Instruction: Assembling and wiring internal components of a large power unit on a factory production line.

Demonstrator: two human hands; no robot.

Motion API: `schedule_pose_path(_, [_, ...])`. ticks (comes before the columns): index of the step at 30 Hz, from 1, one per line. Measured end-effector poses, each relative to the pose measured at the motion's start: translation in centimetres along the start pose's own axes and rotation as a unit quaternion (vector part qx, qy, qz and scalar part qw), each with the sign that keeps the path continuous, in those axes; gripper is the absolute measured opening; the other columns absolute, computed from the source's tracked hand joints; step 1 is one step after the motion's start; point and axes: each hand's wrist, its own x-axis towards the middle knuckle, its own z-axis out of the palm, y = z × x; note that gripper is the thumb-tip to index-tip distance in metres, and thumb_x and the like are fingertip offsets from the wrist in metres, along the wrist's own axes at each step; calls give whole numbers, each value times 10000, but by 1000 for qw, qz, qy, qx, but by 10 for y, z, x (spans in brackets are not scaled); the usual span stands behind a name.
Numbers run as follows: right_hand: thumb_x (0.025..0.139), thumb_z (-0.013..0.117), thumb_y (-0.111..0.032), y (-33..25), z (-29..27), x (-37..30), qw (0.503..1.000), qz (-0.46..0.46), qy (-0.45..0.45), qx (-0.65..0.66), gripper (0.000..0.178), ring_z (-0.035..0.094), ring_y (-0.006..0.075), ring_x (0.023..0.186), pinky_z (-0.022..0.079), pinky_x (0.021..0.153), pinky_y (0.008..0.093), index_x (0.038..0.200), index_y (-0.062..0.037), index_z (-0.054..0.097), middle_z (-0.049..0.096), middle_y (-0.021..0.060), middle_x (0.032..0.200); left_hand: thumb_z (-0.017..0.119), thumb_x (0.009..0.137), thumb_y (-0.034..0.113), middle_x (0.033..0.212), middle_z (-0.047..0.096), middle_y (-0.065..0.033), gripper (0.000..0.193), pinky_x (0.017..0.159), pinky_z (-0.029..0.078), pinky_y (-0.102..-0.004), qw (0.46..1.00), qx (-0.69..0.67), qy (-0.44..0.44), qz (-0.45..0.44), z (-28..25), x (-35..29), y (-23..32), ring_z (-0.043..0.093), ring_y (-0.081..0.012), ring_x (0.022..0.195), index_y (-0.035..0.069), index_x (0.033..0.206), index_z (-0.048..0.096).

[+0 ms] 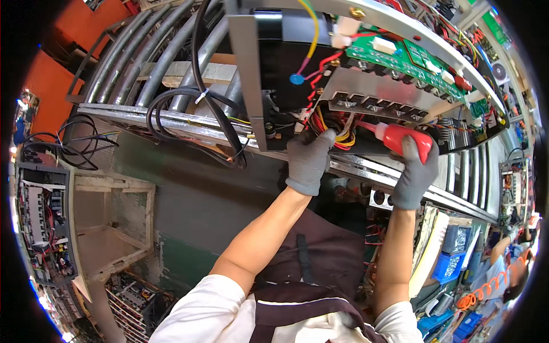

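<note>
My left hand [309, 162], in a grey knit glove, is at the lower front of an open metal-framed electrical unit [247, 74]. Its fingers are curled beside a coiled bundle of red, yellow and black wires [344, 139]; whatever they pinch is hidden. A red squeeze bottle [407, 142] lies tilted in my right hand [416, 171], also gloved in grey. The bottle's thin nozzle points left, toward the wires below a row of black components on a metal plate [377, 106].
A green circuit board [406, 60] sits inside the unit. Beneath the unit runs a roller conveyor [151, 63], with black cables [200, 108] looped over it. A wooden crate [114, 223] stands left. Blue bins [452, 254] and another person [503, 266] are at the right.
</note>
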Motion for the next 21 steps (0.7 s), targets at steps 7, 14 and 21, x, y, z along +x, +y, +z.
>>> schedule_pose_path(7, [811,690,-95,-35,-9,-29,985,-150,55,-65,395,578,174,943,467,877,304,1154,37,544,597,108,1045,663,812,121,695,631,-11,177,604,435,-260,998,26,-29,52,-4,4,-12,535,-67,647,-55,801,659])
schedule_pose_path(14, [706,813,-147,-36,39,-19,912,-268,-112,-290,473,647,190,845,508,770,303,1102,-28,583,655,120,948,661,818,114,768,667,-56,177,662,459,-264,997,31,-47,59,-8,2,-17,559,-78,700,-55,870,666])
schedule_pose_path(21, [690,826,-173,-39,44,-16,906,-252,-122,-317,490,678,223,804,528,727,319,1095,-35,587,683,138,905,643,832,98,819,667,-39,174,675,459,-261,992,-26,-75,96,-4,2,-17,561,-84,728,-47,927,656])
